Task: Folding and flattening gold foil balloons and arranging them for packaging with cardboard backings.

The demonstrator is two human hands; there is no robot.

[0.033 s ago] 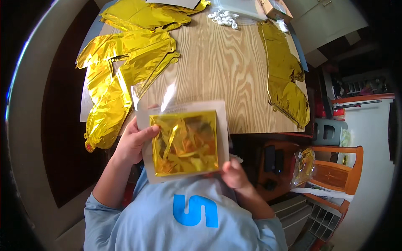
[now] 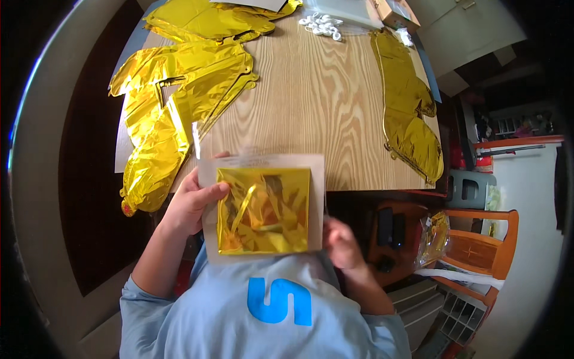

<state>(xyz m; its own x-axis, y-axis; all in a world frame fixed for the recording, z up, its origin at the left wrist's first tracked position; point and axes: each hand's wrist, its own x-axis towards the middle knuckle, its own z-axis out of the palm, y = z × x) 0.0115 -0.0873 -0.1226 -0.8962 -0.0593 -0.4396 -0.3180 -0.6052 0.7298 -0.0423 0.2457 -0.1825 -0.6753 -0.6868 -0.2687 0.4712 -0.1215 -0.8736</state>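
Observation:
In front of my chest is a packet [image 2: 263, 209]: a square of folded gold foil on a pale card, apparently inside a clear plastic sleeve. My left hand [image 2: 196, 200] is closed on its left edge, thumb on the front and the other fingers mostly hidden behind. By the lower right edge is my right hand [image 2: 344, 244], with curled fingers blurred by motion. Whether it grips the edge I cannot tell. Flat gold foil balloons [image 2: 209, 96] lie overlapping on the table's left side, and another gold foil balloon [image 2: 406, 107] lies along the right edge.
The wood-grain table [image 2: 305, 102] spans the far side. White looped pieces [image 2: 321, 25], a clear plastic sheet [image 2: 347, 11] and a small box [image 2: 397, 13] sit at its back. To the right stands a wooden chair [image 2: 478, 236] with a clear bag of gold foil [image 2: 435, 238].
The packet has dropped slightly toward me, and its clear top flap stands out less. My right hand has shifted slightly right and up from the lower corner. My left hand keeps its hold.

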